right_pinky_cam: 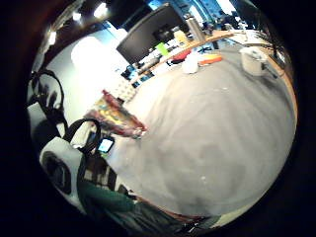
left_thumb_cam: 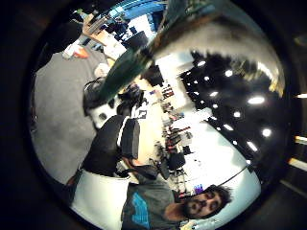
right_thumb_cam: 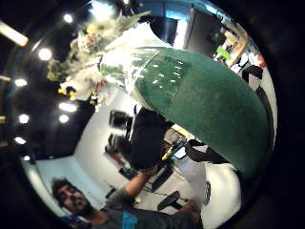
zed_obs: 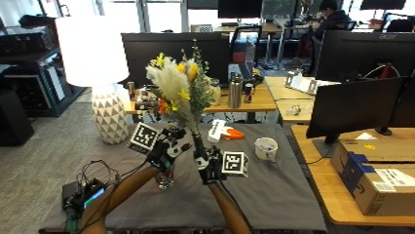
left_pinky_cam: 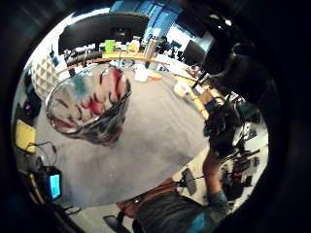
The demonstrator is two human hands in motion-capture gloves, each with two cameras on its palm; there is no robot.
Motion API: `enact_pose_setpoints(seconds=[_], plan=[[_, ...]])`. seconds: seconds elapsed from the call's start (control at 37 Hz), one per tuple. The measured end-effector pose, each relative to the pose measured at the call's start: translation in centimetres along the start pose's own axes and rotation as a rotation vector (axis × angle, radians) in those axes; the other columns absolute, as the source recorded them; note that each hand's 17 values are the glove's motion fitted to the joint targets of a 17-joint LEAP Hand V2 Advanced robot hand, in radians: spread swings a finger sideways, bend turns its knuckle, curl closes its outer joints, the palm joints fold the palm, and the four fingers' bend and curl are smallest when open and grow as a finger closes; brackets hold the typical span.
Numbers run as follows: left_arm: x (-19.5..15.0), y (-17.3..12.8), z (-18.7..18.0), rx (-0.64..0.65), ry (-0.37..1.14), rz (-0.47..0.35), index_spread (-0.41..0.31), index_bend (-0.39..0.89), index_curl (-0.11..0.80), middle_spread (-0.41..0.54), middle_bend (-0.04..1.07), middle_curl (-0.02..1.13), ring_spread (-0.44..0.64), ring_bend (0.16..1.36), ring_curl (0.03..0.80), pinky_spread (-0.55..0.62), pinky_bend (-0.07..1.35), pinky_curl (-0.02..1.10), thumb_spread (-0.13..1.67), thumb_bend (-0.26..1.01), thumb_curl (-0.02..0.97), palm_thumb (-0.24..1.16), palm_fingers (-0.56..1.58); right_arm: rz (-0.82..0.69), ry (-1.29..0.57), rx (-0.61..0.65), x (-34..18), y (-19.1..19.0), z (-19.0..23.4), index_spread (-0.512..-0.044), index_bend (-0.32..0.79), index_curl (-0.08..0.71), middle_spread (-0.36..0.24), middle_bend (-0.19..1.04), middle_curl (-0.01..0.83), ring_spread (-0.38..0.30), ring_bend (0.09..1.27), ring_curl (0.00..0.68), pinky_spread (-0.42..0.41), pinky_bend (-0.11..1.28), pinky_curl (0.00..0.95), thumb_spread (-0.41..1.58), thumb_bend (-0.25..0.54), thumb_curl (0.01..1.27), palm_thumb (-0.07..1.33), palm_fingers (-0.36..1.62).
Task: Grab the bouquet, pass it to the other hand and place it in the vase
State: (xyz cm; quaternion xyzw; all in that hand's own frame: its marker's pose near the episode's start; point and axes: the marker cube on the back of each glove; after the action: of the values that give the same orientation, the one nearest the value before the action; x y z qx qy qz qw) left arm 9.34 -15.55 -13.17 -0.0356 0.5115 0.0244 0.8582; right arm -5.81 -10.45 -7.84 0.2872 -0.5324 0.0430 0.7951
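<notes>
A bouquet (zed_obs: 178,83) of pale plumes, yellow flowers and green sprigs stands upright above the grey table (zed_obs: 272,185). My right hand (zed_obs: 206,163) grips the foot of its green-wrapped stem, which fills much of the right thumb side palm view (right_thumb_cam: 205,95). My left hand (zed_obs: 167,148) hovers just left of the stem, directly over the patterned glass vase (zed_obs: 165,181). Whether it touches the stem I cannot tell. Seen from the left palm, the vase (left_pinky_cam: 90,109) shows its open mouth, and the right hand (left_pinky_cam: 223,128) is off to one side.
A white mug (zed_obs: 265,147) and a white-and-orange object (zed_obs: 220,131) sit on the table behind the hands. A small device with a lit screen (zed_obs: 87,194) lies at the near left corner. A white lamp (zed_obs: 97,53) stands at far left, monitors (zed_obs: 353,105) to the right.
</notes>
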Motion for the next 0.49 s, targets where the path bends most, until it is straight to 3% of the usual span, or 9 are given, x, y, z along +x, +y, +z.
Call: enact_pose_setpoints(seconds=[0.19, 0.22, 0.35, 0.43, 0.46, 0.49], plan=[[2.1, -1.3, -0.9, -0.033, 0.189, 0.089, -0.094, 0.08, 0.307, -0.111, 0.18, 0.36, -0.03, 0.52, 0.358, 0.13, 0.28, 0.42, 1.02, -0.01, 0.316, 0.34, 0.63, -0.021, -0.184, -0.151, -2.1, 1.0, 3.9, -0.242, 0.22, 0.543, -0.184, 0.70, 0.583, -0.197, 0.94, 0.534, -0.295, 0.69, 0.476, 0.62, -0.027, 0.68, 0.94, 1.39], [2.2, -1.4, -0.9, -0.034, 0.207, 0.109, -0.099, 0.12, 0.313, -0.111, 0.17, 0.36, -0.02, 0.51, 0.356, 0.14, 0.27, 0.42, 1.02, -0.02, 0.314, 0.34, 0.64, -0.023, -0.199, -0.171, -2.2, 1.1, 4.4, -0.242, 0.22, 0.546, -0.184, 0.70, 0.583, -0.197, 0.94, 0.534, -0.295, 0.69, 0.476, 0.62, -0.028, 0.68, 0.94, 1.39], [1.9, -2.2, -1.2, -0.017, 0.184, 0.281, -0.078, 0.08, 0.280, -0.116, 0.17, 0.36, -0.07, 0.56, 0.361, 0.11, 0.33, 0.42, 1.00, -0.01, 0.333, 0.41, 0.64, -0.046, -0.276, -0.279, -2.9, 2.0, 6.8, -0.241, 0.22, 0.559, -0.185, 0.70, 0.586, -0.197, 0.94, 0.532, -0.295, 0.69, 0.476, 0.62, -0.028, 0.69, 0.94, 1.39], [2.0, -1.5, -1.2, -0.039, 0.250, 0.173, -0.127, 0.12, 0.280, -0.171, 0.19, 0.37, -0.13, 0.57, 0.352, 0.02, 0.37, 0.42, 1.01, 0.02, 0.352, 0.51, 0.83, -0.126, -0.329, -0.335, -3.0, 2.2, 8.1, -0.238, 0.23, 0.568, -0.182, 0.71, 0.588, -0.198, 0.95, 0.534, -0.294, 0.68, 0.473, 0.63, -0.027, 0.69, 0.94, 1.39], [1.8, -1.4, -1.2, -0.047, 0.270, 0.133, -0.106, 0.08, 0.267, -0.150, 0.17, 0.36, -0.11, 0.56, 0.344, 0.05, 0.34, 0.40, 1.00, 0.00, 0.346, 0.48, 0.71, -0.116, -0.333, -0.353, -3.0, 2.4, 8.4, -0.240, 0.23, 0.569, -0.185, 0.71, 0.588, -0.197, 0.95, 0.531, -0.295, 0.69, 0.475, 0.62, -0.028, 0.69, 0.94, 1.39], [1.5, -1.3, -1.3, -0.053, 0.279, 0.103, -0.156, 0.14, 0.288, -0.200, 0.22, 0.39, -0.19, 0.58, 0.366, -0.09, 0.43, 0.44, 1.03, 0.04, 0.356, 0.55, 1.01, -0.084, -0.330, -0.371, -2.9, 2.6, 8.7, -0.237, 0.22, 0.569, -0.180, 0.71, 0.590, -0.197, 0.95, 0.533, -0.295, 0.67, 0.469, 0.64, -0.028, 0.69, 0.93, 1.38]])
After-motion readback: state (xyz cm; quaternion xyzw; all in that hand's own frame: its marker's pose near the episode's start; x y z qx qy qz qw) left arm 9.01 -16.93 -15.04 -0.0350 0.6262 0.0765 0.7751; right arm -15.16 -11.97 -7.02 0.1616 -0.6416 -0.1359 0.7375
